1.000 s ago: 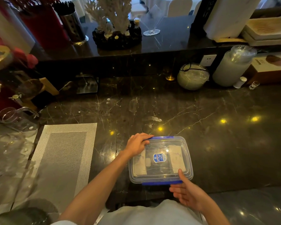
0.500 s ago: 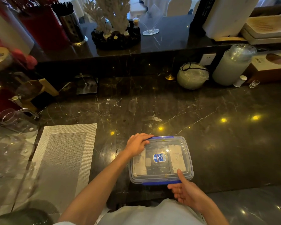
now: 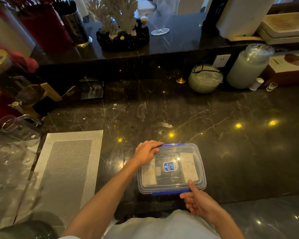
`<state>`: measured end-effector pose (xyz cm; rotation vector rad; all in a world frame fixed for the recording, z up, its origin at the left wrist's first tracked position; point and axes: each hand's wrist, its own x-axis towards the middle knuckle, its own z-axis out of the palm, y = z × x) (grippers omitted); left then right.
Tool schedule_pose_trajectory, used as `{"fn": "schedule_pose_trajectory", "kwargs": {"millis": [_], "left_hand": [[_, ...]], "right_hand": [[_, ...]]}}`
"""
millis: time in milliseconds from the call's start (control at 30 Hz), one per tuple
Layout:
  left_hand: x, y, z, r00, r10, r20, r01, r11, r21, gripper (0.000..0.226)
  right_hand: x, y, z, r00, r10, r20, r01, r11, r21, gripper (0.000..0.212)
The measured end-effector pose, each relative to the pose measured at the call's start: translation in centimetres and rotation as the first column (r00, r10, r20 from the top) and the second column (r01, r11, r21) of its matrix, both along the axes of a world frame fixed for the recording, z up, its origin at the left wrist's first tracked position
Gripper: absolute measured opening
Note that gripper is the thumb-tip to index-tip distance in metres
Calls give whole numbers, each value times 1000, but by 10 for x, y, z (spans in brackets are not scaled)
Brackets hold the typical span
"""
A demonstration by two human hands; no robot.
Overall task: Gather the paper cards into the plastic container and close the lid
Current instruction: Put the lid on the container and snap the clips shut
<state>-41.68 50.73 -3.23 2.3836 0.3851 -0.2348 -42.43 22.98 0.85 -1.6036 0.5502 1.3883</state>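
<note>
paper cards (image 3: 188, 167) lie inside the lidded plastic container (image 3: 203, 180). left hand (image 3: 146, 153) grips its far corner; right hand (image 3: 199, 202) pinches the near blue latch (image 3: 167, 193), which next needs snapping down.

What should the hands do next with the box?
Probably snap the near blue clip shut with the right hand: the lid already covers the cards, its fingers curl under that clip, and the left hand holds the far corner.
</note>
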Motion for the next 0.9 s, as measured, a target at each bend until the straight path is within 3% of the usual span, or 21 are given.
{"fn": "schedule_pose_trajectory", "kwargs": {"millis": [300,700,767,833,900], "left_hand": [[-1,-2,1,1000,23,12,-23,1000,-19,38],[4,-4,1,1000,12,28,-12,1000,-9,38],[4,-4,2,999,20,27,-20,1000,-9,38],[2,-5,3,998,39,48,-39,999,8,38],[-1,-7,5,998,35,57,-36,999,28,37]], "right_hand": [[-3,2,-3,997,-53,-52,54,998,15,65],[-18,19,10,985,-171,36,172,985,-29,61],[-19,18,11,989,-127,74,128,992,-19,64],[-22,18,13,987,31,161,-21,998,-67,68],[-32,18,9,898,225,377,-184,973,-142,64]]}}
